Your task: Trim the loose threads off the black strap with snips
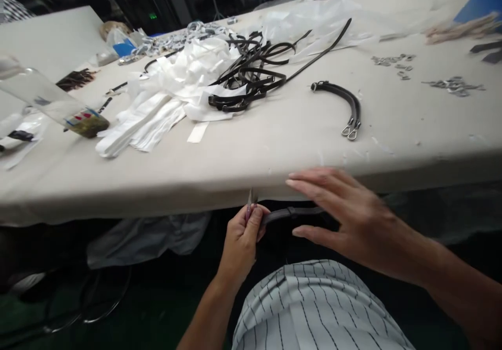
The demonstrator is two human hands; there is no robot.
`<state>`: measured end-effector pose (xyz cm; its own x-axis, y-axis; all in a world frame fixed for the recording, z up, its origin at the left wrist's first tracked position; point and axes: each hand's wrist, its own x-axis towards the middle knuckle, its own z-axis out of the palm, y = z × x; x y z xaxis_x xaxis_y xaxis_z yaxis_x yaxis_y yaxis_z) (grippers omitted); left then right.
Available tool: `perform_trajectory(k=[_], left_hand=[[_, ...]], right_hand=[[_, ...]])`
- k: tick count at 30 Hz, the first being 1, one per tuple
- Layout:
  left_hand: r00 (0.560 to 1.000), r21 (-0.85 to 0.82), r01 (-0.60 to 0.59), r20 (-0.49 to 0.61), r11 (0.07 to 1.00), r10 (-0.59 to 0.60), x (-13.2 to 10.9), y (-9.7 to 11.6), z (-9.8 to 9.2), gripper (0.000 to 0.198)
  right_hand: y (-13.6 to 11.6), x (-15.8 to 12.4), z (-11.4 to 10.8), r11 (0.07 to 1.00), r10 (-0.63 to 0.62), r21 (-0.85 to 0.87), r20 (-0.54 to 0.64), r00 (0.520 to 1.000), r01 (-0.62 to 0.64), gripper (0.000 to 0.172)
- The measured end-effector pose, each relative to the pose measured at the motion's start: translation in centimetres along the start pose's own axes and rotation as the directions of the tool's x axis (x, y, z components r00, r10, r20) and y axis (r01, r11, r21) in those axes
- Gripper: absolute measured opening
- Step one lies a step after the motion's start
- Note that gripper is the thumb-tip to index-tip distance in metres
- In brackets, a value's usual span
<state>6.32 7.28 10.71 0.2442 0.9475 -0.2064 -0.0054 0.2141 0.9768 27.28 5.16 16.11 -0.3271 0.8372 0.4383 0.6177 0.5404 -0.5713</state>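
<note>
Item: dark strap (292, 213), lying below the table edge (235, 195) above my lap; I am pinching one end in my closed left hand (243, 235), alongside a thin metal piece too small to identify. My right hand (345, 214) is hovering open over the strap's other end, hiding it, fingers spread, gripping nothing. On the table: finished strap with rings (345, 104), tangled straps (251, 72), white strips (157, 109). A clear bottle's (50, 101) label is showing, unreadable.
</note>
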Motion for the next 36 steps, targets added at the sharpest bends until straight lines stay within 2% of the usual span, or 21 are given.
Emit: perform_trajectory(k=[2, 4, 6, 8, 10, 12, 14, 16, 18, 21, 25, 28, 30, 31, 34, 36], left_hand=[[1.0, 0.017, 0.004, 0.02, 1.0, -0.005, -0.1, -0.1, 0.1, 0.03], [1.0, 0.007, 0.009, 0.022, 1.0, -0.01, 0.0, -0.3, -0.1, 0.03], [0.999, 0.004, 0.028, 0.021, 1.0, -0.029, 0.2, -0.8, -0.7, 0.031], [0.998, 0.028, 0.06, 0.018, 0.998, -0.06, 0.3, -1.7, -1.7, 0.032], [0.995, 0.051, 0.097, 0.031, 0.994, -0.098, 0.2, -2.9, -2.9, 0.032], [0.988, 0.045, 0.138, 0.057, 0.989, -0.141, -0.4, -4.3, -3.9, 0.031], [0.979, -0.008, 0.185, 0.085, 0.983, -0.184, -1.3, -5.6, -4.6, 0.031], [0.97, -0.114, 0.231, 0.103, 0.966, -0.22, -2.1, -6.6, -4.8, 0.031], [0.966, -0.21, 0.256, 0.096, 0.944, -0.24, -2.7, -7.4, -4.6, 0.03], [0.972, -0.21, 0.235, 0.03, 0.949, -0.234, -2.9, -8.1, -4.0, 0.03], [0.977, -0.006, 0.14, -0.16, 0.99, -0.139, -2.5, -9.2, -3.5, 0.032], [0.936, 0.272, 0.005, -0.34, 0.962, 0.091, -2.5, -10.1, -3.4, 0.031], [0.904, 0.416, -0.077, -0.353, 0.906, 0.24, -2.8, -10.5, -3.2, 0.031], [0.903, 0.441, -0.099, -0.338, 0.892, 0.267, -3.0, -10.6, -3.1, 0.031], [0.928, 0.383, -0.062, -0.318, 0.922, 0.195, -3.7, -10.6, -2.3, 0.033], [0.891, 0.416, -0.085, -0.375, 0.905, 0.256, -4.1, -10.5, -1.8, 0.033]], right_hand=[[0.1, 0.1, 3.3, 1.0, 0.011, -0.013, 0.164, 0.986, -0.009, 0.063], [0.8, -0.2, 6.0, 0.997, 0.059, 0.024, 0.257, 0.964, -0.067, 0.054], [1.6, -0.7, 7.8, 0.981, 0.109, 0.122, 0.313, 0.944, -0.154, 0.048], [2.3, -1.3, 8.8, 0.918, 0.201, 0.257, 0.354, 0.913, -0.301, 0.043], [2.7, -1.9, 9.0, 0.762, 0.347, 0.41, 0.396, 0.85, -0.502, 0.039], [3.1, -2.4, 9.0, 0.516, 0.479, 0.551, 0.449, 0.754, -0.656, 0.04], [3.5, -2.9, 9.1, 0.293, 0.56, 0.637, 0.49, 0.668, -0.713, 0.046], [3.9, -3.4, 9.3, 0.174, 0.623, 0.665, 0.496, 0.605, -0.726, 0.05], [4.3, -4.1, 10.0, 0.14, 0.664, 0.669, 0.483, 0.57, -0.73, 0.049], [4.8, -5.2, 11.1, 0.13, 0.669, 0.67, 0.485, 0.563, -0.731, 0.045], [5.1, -6.5, 11.9, 0.073, 0.664, 0.698, 0.499, 0.557, -0.712, 0.045], [4.9, -6.9, 11.8, 0.038, 0.627, 0.69, 0.547, 0.555, -0.723, 0.046], [4.6, -7.0, 11.9, 0.02, 0.59, 0.669, 0.592, 0.549, -0.743, 0.047], [4.5, -7.0, 12.0, 0.014, 0.58, 0.658, 0.608, 0.542, -0.753, 0.048], [4.1, -7.0, 13.2, 0.013, 0.6, 0.632, 0.615, 0.512, -0.775, 0.057], [3.7, -6.9, 14.4, 0.023, 0.623, 0.633, 0.597, 0.506, -0.774, 0.065]])
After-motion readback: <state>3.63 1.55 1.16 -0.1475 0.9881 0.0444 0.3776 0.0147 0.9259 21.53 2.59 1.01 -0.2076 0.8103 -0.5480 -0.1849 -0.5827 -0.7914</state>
